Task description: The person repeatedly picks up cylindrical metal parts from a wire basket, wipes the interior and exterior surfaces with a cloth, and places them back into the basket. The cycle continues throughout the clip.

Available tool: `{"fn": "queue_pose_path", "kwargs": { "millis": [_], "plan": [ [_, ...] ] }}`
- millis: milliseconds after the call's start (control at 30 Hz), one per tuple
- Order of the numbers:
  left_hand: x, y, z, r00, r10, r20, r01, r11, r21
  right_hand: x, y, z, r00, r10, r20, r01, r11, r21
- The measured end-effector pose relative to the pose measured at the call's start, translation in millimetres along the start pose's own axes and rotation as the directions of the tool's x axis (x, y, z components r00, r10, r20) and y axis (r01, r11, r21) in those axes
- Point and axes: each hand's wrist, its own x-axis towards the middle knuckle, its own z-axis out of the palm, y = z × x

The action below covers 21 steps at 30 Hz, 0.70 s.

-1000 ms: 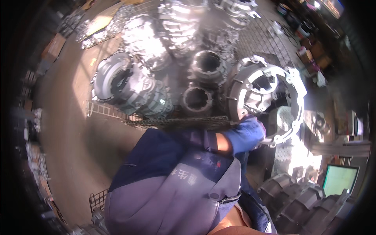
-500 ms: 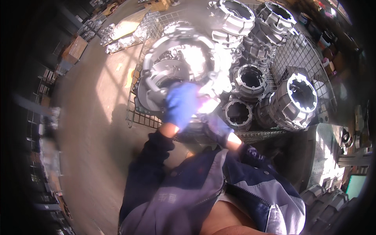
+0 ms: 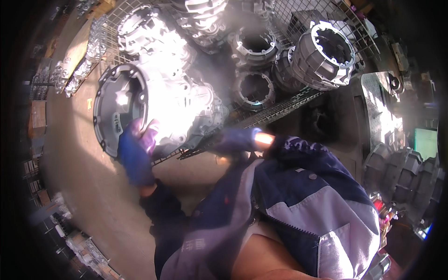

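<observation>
A large bell-shaped metal housing [image 3: 186, 105] lies on its side at the near left of a wire basket [image 3: 289, 101]. Its wide flanged opening points left, and strong glare washes out much of its body. My left hand [image 3: 137, 151], in a blue and purple glove, is closed on the lower edge of that flange. My right hand [image 3: 235, 140], gloved too, is beside the basket's near edge, below the housing's narrower end. Motion and shadow smear its fingers, so its grip cannot be made out.
Several more metal housings stand in the basket, including a tilted one [image 3: 322, 58] at the right and a ring-ended one [image 3: 254, 88] near the front. A bright grey metal surface [image 3: 380, 105] and ribbed castings [image 3: 401, 175] are on the right. Stacked castings [image 3: 86, 65] are at far left.
The view has shifted, moving the basket up and left in it. The housing's wide opening, facing up before, now faces left. My left hand has gone from its middle to the flange edge.
</observation>
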Motion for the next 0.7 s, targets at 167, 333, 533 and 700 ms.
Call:
{"fn": "queue_pose_path", "kwargs": {
  "millis": [167, 333, 533, 700],
  "plan": [
    [19, -3, -1, 0.983, 0.184, -0.009, -0.173, 0.939, 0.296, -72, 95, -78, 0.881, 0.29, -0.373, -0.429, 0.822, -0.375],
    [33, -3, 9, 0.995, -0.093, -0.047, 0.102, 0.952, 0.288, -74, 189, -155, 0.598, 0.434, -0.674, -0.769, 0.548, -0.329],
    [6, 4, 22, 0.807, -0.478, -0.347, 0.537, 0.839, 0.091, -23, 296, -241, 0.578, 0.595, -0.558, -0.814, 0.469, -0.342],
    [14, -2, 44, 0.757, -0.492, -0.429, 0.588, 0.8, 0.118, 13, 357, -259, 0.575, 0.508, -0.641, -0.812, 0.452, -0.37]
  ]
}}
